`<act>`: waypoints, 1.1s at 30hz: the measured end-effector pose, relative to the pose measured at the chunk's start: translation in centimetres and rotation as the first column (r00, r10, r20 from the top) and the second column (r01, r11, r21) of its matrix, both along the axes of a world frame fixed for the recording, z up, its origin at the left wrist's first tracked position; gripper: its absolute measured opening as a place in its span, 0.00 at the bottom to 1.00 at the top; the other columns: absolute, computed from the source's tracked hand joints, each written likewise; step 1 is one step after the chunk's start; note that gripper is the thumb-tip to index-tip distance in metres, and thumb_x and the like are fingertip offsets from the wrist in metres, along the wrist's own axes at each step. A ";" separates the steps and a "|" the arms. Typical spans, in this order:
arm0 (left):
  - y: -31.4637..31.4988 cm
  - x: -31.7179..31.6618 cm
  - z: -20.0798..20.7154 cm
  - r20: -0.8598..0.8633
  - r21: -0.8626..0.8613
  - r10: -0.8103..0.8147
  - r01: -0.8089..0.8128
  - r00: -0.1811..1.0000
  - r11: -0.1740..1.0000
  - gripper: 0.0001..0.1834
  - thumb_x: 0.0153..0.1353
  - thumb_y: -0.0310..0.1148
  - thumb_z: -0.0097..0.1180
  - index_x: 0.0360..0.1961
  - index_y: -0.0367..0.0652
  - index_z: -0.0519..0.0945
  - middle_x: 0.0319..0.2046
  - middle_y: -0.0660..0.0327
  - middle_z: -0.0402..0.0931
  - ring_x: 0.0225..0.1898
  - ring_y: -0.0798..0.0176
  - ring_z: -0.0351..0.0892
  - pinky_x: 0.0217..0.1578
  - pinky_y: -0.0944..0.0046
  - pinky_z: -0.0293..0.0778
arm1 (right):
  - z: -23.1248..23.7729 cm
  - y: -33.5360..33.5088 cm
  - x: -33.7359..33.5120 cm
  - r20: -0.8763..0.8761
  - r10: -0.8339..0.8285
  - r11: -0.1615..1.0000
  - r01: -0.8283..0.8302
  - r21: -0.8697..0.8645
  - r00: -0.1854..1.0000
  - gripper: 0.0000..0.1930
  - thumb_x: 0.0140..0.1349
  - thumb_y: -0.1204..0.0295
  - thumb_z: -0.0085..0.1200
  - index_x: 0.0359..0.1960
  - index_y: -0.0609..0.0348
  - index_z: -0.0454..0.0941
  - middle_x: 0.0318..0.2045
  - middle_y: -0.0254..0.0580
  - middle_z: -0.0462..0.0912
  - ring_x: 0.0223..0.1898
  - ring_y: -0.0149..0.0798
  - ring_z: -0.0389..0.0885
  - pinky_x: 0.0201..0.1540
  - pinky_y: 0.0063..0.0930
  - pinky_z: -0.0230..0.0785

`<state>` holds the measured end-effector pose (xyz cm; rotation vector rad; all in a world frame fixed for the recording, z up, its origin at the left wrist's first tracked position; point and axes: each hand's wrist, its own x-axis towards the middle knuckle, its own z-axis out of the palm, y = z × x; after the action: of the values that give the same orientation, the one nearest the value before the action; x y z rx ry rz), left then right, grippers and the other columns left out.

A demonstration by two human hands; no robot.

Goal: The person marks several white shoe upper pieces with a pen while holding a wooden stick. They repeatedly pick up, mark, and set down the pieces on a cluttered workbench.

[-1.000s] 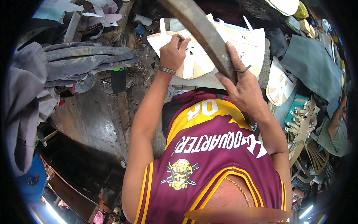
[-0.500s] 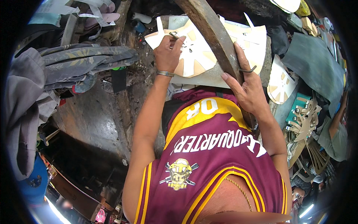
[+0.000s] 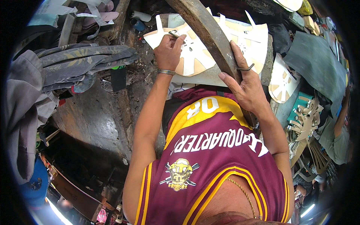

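left hand: fingers of the left hand (image 3: 167, 53) are curled closed at the upper middle of the frame, over the left white cut-out sheet (image 3: 194, 60); a short dark rod (image 3: 173, 34) is pinched at the fingertips.
right hand: a long dark bar (image 3: 215, 35) is gripped between thumb and fingers by the right hand (image 3: 247, 85), right of centre.
bar: it is slanted from the top edge of the frame down toward the lap, across the sheets.
hooked rod: a thin bent rod (image 3: 246, 68) is seen against the right hand's fingers; how it is held cannot be told.
sheets: the right white sheet (image 3: 258, 47) is partly covered by the bar; under both, a grey board (image 3: 200, 80) is seen.
right side: a smaller cut-out piece (image 3: 282, 84) is placed below a grey-green sheet (image 3: 318, 65).
left side: patterned cloth (image 3: 86, 62) is heaped at upper left.
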<state>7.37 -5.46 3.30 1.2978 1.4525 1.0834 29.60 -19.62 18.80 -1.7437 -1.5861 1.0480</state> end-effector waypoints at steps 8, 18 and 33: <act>0.0 -0.2 -0.5 -0.072 0.039 -0.007 0.009 0.997 0.999 0.17 0.68 0.40 0.76 0.38 0.35 0.86 0.30 0.56 0.92 0.32 0.65 0.93 0.35 0.64 0.84 | -0.4 0.0 -0.1 0.032 0.029 1.000 -0.030 0.007 0.999 0.45 0.76 0.60 0.64 0.89 0.28 0.51 0.67 0.69 0.82 0.65 0.63 0.86 0.71 0.52 0.76; -0.2 -0.1 -0.9 -0.129 0.128 0.003 0.014 0.992 0.992 0.16 0.69 0.40 0.77 0.38 0.37 0.87 0.29 0.56 0.91 0.31 0.64 0.93 0.33 0.62 0.84 | -0.3 0.2 -0.4 0.042 0.061 0.997 -0.063 0.046 0.997 0.45 0.76 0.60 0.65 0.89 0.30 0.52 0.64 0.68 0.84 0.61 0.64 0.88 0.68 0.53 0.78; -0.5 0.0 -0.1 -0.163 0.134 0.004 0.018 0.987 0.991 0.16 0.69 0.40 0.77 0.38 0.37 0.87 0.29 0.56 0.91 0.30 0.63 0.93 0.33 0.62 0.84 | -0.3 0.4 -0.5 0.049 0.062 0.996 -0.065 0.062 0.997 0.45 0.75 0.60 0.66 0.89 0.30 0.52 0.61 0.67 0.86 0.58 0.62 0.90 0.64 0.51 0.80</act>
<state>7.35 -5.92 3.19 1.5165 1.5146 1.1078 29.13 -19.19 18.52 -1.6970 -1.6959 0.9813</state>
